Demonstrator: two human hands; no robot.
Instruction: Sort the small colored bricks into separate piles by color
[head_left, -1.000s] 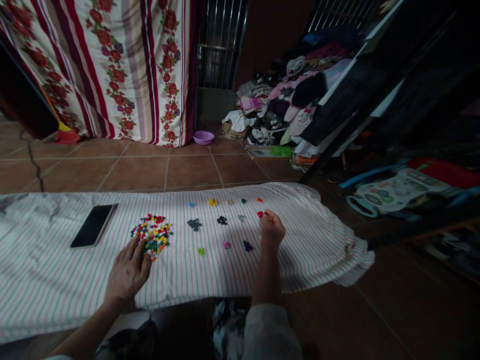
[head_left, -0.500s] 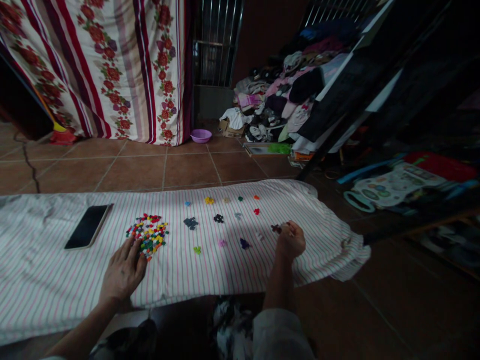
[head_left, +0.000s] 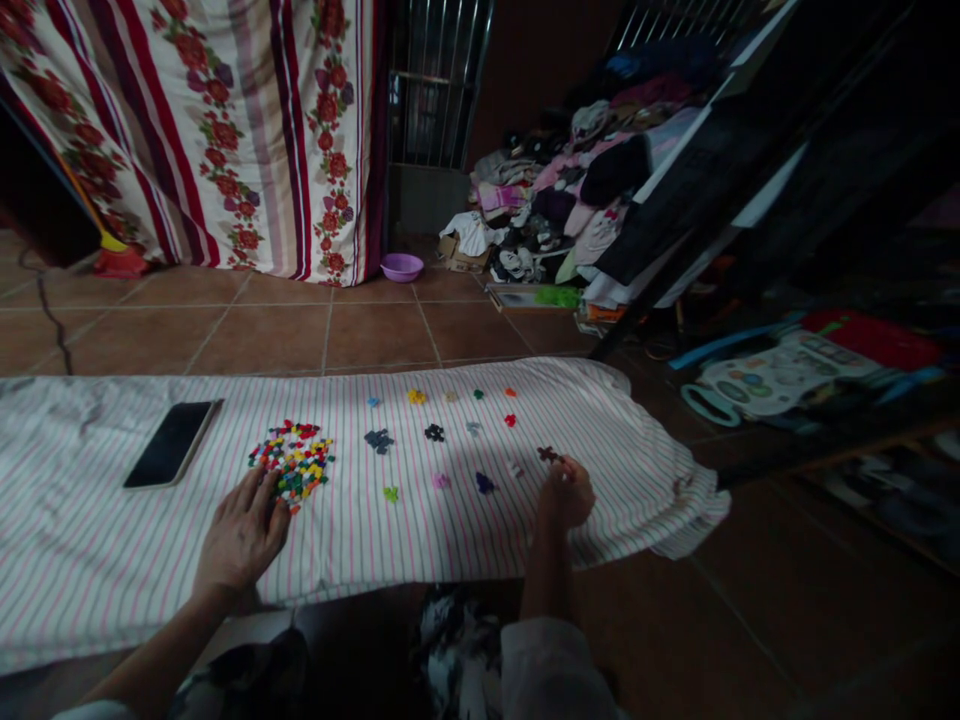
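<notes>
My left hand (head_left: pixel 241 528) lies flat with fingers stretched out. Its fingertips touch the near-left edge of a mixed heap of small coloured pieces (head_left: pixel 300 465), perhaps beads or tiny bricks. At the right, my right hand (head_left: pixel 568 494) is closed, its fingertips pinched beside a small brown group (head_left: pixel 548 454); what they hold, if anything, cannot be made out. Between my hands lie small one-colour groups, among them dark grey (head_left: pixel 379 441), black (head_left: pixel 434 433), yellow (head_left: pixel 416 397), lime green (head_left: pixel 391 493), pink (head_left: pixel 441 481), dark purple (head_left: pixel 485 483) and red pieces (head_left: pixel 510 420).
A phone (head_left: pixel 171 444) lies left of the heap on the striped cloth (head_left: pixel 360 545). Beyond the cloth are a tiled floor (head_left: pixel 285 335), a purple basin (head_left: pixel 402 267) and a floral curtain (head_left: pixel 225 130). Clothes (head_left: pixel 585 180) are piled at the back right.
My right hand has shifted slightly left and toward me, uncovering more of the brown group. My left hand stays at the mixed heap. The whole view has shifted a little.
</notes>
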